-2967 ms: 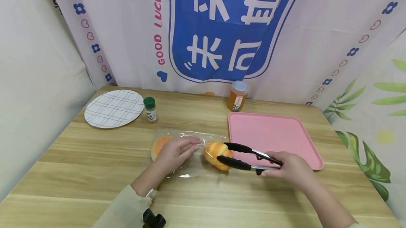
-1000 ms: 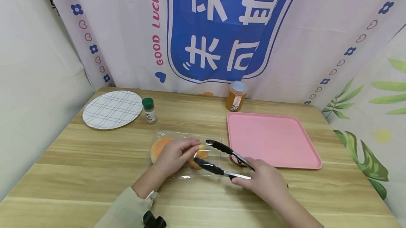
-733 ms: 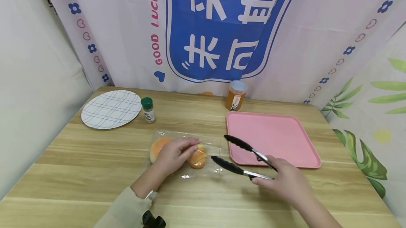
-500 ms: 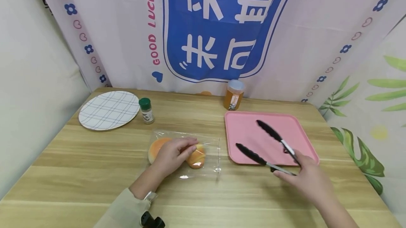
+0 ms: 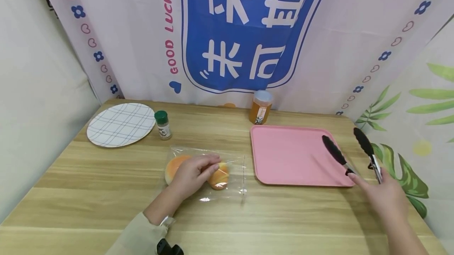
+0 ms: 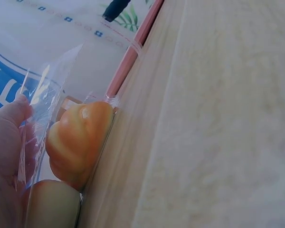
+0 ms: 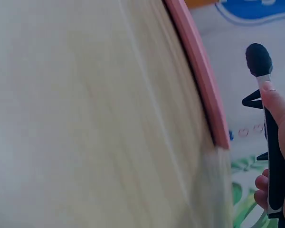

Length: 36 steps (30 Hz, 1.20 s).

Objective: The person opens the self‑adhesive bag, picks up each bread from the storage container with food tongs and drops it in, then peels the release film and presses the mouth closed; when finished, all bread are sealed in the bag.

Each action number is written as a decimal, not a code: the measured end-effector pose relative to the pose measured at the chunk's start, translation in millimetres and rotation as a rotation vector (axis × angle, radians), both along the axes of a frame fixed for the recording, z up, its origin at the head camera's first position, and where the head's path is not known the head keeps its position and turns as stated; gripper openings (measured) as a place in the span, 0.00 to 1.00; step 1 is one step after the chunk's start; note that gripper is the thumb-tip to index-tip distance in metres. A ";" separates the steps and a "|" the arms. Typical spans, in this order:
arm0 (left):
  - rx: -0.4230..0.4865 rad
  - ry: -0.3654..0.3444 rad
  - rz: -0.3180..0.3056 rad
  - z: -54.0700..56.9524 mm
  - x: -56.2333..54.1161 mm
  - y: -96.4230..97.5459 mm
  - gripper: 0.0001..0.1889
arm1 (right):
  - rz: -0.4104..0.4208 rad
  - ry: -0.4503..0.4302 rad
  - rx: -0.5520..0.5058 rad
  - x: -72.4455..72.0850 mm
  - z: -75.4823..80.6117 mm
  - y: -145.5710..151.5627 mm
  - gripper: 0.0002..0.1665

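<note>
1. The left hand (image 5: 191, 175) pinches a clear plastic bag (image 5: 236, 174) on the desk (image 5: 106, 192), partly hiding two golden breads (image 5: 219, 178) inside.
2. The right hand (image 5: 389, 196) grips black-tipped metal tongs (image 5: 334, 149).
3. Between: pink rectangular tray (image 5: 291, 154).

The twisted bread (image 5: 218, 177), earlier clamped in the tongs (image 5: 334, 150), now lies released inside the clear bag (image 5: 237, 176). The right hand (image 5: 387, 198) has carried the tongs away to the right end of the pink tray (image 5: 283, 154).

Checked plate (image 5: 120, 125), green-capped shaker (image 5: 163, 125) just beside it, pale-lidded amber jar (image 5: 260, 108), printed cloth (image 5: 241, 30) behind
</note>
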<state>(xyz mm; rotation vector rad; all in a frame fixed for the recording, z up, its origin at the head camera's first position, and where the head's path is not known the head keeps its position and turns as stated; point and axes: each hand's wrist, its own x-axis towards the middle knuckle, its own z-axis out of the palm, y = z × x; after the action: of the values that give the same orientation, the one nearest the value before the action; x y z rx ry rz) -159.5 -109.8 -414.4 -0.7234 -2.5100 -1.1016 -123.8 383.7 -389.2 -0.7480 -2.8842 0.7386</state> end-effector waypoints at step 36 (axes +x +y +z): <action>-0.006 -0.039 0.026 0.1 0.8 2.4 0.11 | 0.058 0.113 0.043 -24.0 -10.3 -10.9 0.58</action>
<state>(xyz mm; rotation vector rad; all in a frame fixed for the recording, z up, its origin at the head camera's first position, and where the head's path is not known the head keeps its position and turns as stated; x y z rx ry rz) -158.7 -107.4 -414.3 -0.6746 -2.5487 -1.1104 -147.8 372.8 -399.6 -0.5998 -2.8204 0.6984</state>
